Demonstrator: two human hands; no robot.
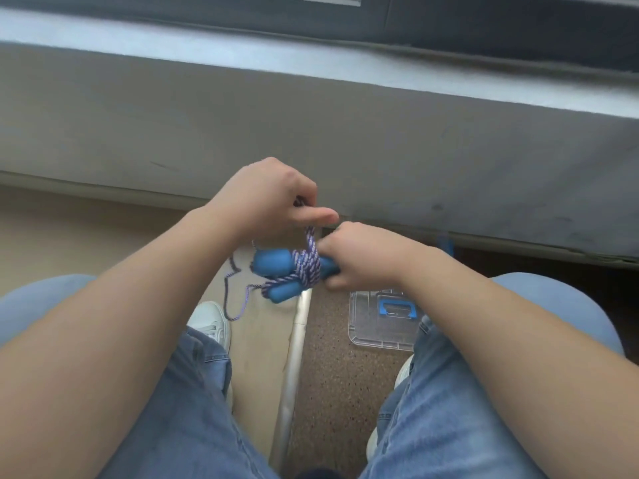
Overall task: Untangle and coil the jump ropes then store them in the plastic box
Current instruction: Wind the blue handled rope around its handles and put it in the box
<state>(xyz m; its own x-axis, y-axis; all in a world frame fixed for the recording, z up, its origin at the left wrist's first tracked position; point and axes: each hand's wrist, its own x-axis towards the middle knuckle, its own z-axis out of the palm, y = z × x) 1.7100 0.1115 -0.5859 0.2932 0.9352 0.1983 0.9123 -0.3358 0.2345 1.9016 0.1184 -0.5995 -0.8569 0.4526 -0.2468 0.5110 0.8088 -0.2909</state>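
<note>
Seated person viewed from the head camera, knees in blue jeans (pixel 193 409) nearest the viewer, a white shoe (pixel 211 322) below the left hand on the floor. Clear plastic box lid (pixel 380 326) with a blue latch handle (pixel 396 307) lies on the speckled floor just below the right hand. Right hand (pixel 359 261), fingers curled, grips the two blue handles (pixel 273 264) of the jump rope (pixel 306 262) at one end; the purple-and-white cord is wound in several turns around both handles just left of this hand. Left hand (pixel 269 198), above and slightly left of the right, pinches the cord between thumb and curled fingers, the strand running taut down to the windings. A loose tail of cord (pixel 238 305) hangs below the left hand. Beyond both hands, a grey ledge (pixel 311 126). No legible writing or brand marks.
</note>
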